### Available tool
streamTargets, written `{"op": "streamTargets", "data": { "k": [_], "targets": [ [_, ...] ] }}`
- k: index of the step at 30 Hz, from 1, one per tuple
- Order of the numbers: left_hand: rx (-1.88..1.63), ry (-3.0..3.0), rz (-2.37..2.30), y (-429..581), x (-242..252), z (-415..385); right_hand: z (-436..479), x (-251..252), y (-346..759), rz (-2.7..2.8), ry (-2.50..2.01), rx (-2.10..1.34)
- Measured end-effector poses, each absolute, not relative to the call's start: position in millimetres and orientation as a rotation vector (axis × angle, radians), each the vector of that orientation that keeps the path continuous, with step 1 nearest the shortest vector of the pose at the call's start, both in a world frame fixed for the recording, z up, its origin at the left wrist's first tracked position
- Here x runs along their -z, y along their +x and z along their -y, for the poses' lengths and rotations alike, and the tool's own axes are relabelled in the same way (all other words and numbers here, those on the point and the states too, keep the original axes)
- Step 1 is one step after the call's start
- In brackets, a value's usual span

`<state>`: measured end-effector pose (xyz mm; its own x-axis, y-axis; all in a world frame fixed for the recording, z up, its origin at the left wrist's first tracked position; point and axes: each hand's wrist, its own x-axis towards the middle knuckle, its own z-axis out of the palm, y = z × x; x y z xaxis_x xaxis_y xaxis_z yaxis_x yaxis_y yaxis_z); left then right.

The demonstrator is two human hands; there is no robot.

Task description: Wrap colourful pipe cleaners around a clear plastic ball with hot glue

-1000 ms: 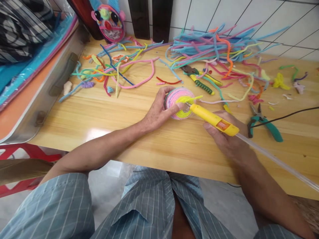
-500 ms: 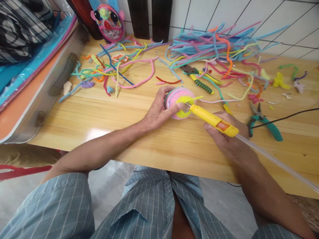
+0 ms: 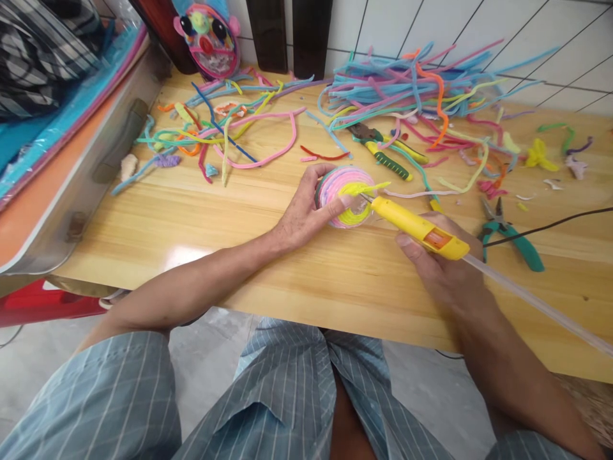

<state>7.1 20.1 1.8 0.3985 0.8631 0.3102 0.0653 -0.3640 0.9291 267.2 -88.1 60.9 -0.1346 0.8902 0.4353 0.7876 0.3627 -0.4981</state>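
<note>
My left hand [image 3: 311, 207] is closed around the side of a round piece wound with pipe cleaners [image 3: 342, 182] in pink, purple and yellow rings. Its thumb lies on the yellow inner rings, near a small clear uncovered middle. One loose yellow end sticks out to the right. In my right hand [image 3: 440, 249] is a yellow hot glue gun [image 3: 416, 227], with a long clear glue stick [image 3: 531, 300] running out of its back. The metal nozzle points left at the yellow rings; whether it touches them I cannot tell. The right fingers are mostly hidden under the gun.
Loose pipe cleaners [image 3: 249, 128] and a large bundle [image 3: 383, 89] lie along the back. Green-yellow pliers [image 3: 390, 163] and teal pliers [image 3: 512, 236] lie nearby, a black cord [image 3: 550, 227] crossing the teal ones. A pink character figure [image 3: 208, 41] stands behind; a plastic bin [image 3: 103, 172] is left.
My right hand has drawn the glue gun slightly right, away from the middle of the round piece. My left hand keeps its hold. At lower left, a person's leg has moved out of view.
</note>
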Motion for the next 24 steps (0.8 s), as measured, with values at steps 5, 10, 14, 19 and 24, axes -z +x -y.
{"op": "streamTargets", "data": {
  "k": [5,10,14,19,24],
  "targets": [
    [-1.09,1.735,-0.838,7.0,-3.1,-19.8,89.0,-63.7,265.6,1.966,-1.517,-0.275],
    [-1.088,1.733,-0.834,6.3,-3.8,-18.6,88.8,-65.4,265.3,1.946,-1.525,-0.279],
    [-1.082,1.75,-0.825,5.7,-2.6,-19.2,88.1,-65.0,265.3,1.951,-1.511,-0.295],
    [-1.067,1.762,-0.828,5.5,-0.7,-20.2,89.1,-65.6,263.9,1.969,-1.506,-0.307],
    [-1.084,1.779,-0.823,5.2,1.1,-20.4,89.6,-63.6,264.3,1.976,-1.496,-0.261]
  ]
}}
